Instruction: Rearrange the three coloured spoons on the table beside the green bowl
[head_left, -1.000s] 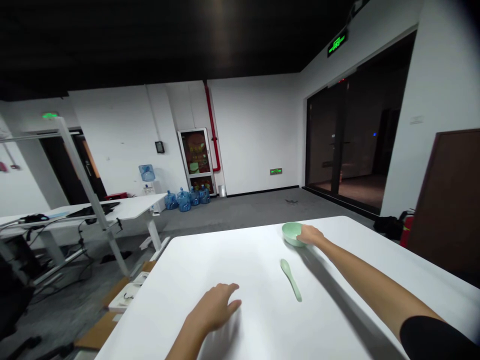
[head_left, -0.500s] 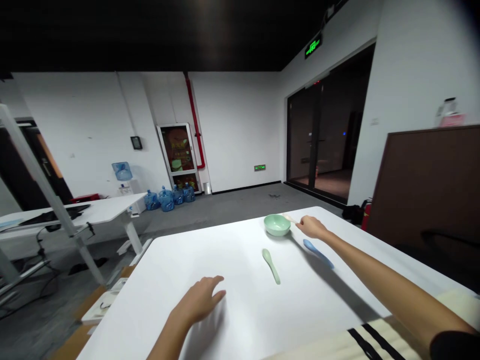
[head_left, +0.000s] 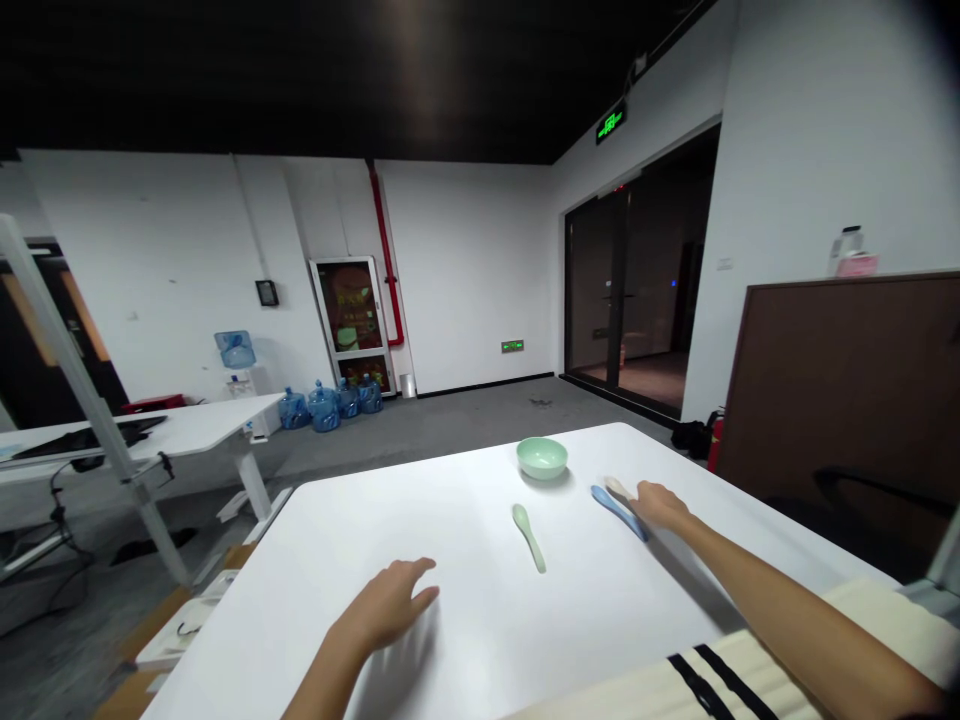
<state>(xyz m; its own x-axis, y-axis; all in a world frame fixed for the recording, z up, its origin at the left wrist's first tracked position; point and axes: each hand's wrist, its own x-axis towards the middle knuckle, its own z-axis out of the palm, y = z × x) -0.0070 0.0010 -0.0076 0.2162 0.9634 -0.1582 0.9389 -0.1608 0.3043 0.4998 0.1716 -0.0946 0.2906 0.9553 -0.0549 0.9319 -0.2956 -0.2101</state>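
My right hand [head_left: 660,505] is closed on the handle of a cream spoon [head_left: 618,488], just right of a blue spoon [head_left: 619,514] on the table. Its fingers hide most of the handle. At the far part of the table stands a pale green bowl [head_left: 541,460], upright, with nothing visible inside. A light green spoon [head_left: 529,538] lies between my two hands, bowl end pointing away from me. Over the left part of the table, my left hand [head_left: 394,605] hovers with thumb and fingers apart, holding nothing.
The white table [head_left: 337,530] fills the foreground. Cream cloth with black stripes [head_left: 705,685] shows at its near edge. To the right stands a brown partition [head_left: 832,400]. Boxes [head_left: 169,630] sit low on the left. Several blue water jugs [head_left: 324,408] stand by the far wall.
My right hand has brought the cream spoon from beside the bowl back toward me, to the right of the blue spoon. My left hand keeps its pose. The view has shifted slightly.
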